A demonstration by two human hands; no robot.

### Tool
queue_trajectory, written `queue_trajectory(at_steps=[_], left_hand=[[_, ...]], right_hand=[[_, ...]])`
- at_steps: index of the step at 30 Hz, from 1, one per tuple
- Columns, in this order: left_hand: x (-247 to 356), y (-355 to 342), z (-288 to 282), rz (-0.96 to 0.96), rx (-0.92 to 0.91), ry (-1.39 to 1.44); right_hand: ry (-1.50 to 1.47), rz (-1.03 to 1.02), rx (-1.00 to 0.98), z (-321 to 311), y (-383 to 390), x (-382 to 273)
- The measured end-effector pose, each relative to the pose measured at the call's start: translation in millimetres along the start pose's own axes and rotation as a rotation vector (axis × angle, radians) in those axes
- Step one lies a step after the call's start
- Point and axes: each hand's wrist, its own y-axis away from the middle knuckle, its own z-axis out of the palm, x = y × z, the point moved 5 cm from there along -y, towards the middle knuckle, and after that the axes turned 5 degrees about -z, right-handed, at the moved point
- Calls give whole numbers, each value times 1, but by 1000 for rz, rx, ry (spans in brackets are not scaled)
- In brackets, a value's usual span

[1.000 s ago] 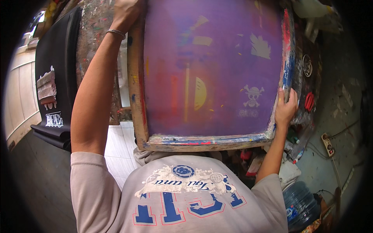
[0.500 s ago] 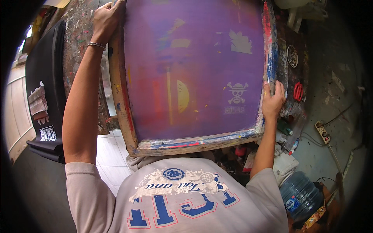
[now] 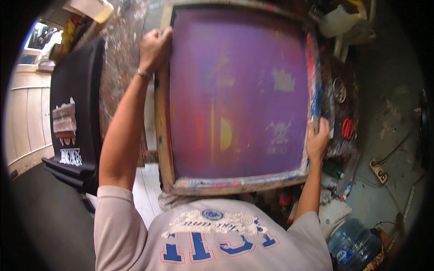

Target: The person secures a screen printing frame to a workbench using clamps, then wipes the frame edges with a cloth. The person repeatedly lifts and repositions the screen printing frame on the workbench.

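Note:
A screen printing frame (image 3: 248, 106) with wooden sides and purple mesh lies before me, over the worktable. Light, unpurpled designs show in the mesh, among them a skull with crossed bones and a yellow half-round shape. Wrapped round the frame's left side, toward its far end, is my left hand (image 3: 155, 50), with a bracelet at the wrist. My right hand (image 3: 318, 139) grips the paint-smeared right side, nearer to me. Whatever lies directly beneath the frame is hidden. Left of it hangs black fabric (image 3: 77, 90) with a printed design, draped in layers.
The paint-stained worktable (image 3: 121, 63) shows between fabric and frame. To the right are red-handled scissors (image 3: 347, 128), a round lid (image 3: 339, 90) and a pale jug (image 3: 339, 21). A power strip (image 3: 379, 171) and a blue water bottle (image 3: 354, 244) are lower right.
My view has shifted, so the scene sits lower and partly farther right, and the frame's far edge now shows. Both hands keep their hold on the frame.

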Motion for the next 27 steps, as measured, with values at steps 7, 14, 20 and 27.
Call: queue_trajectory(at_steps=[7, 14, 20, 27], left_hand=[[12, 0, 9, -95, -25, 74], [9, -8, 6, 7, 22, -5], [23, -35, 2, -23, -47, -132], [3, -50, 8, 47, -12, -162]], right_hand=[[-126, 84, -57, -11, -5, -9], [-195, -37, -12, -20, -30, -3], [-274, -119, -24, -15, -64, -14], [-278, -136, 2, 8, -66, -16]])
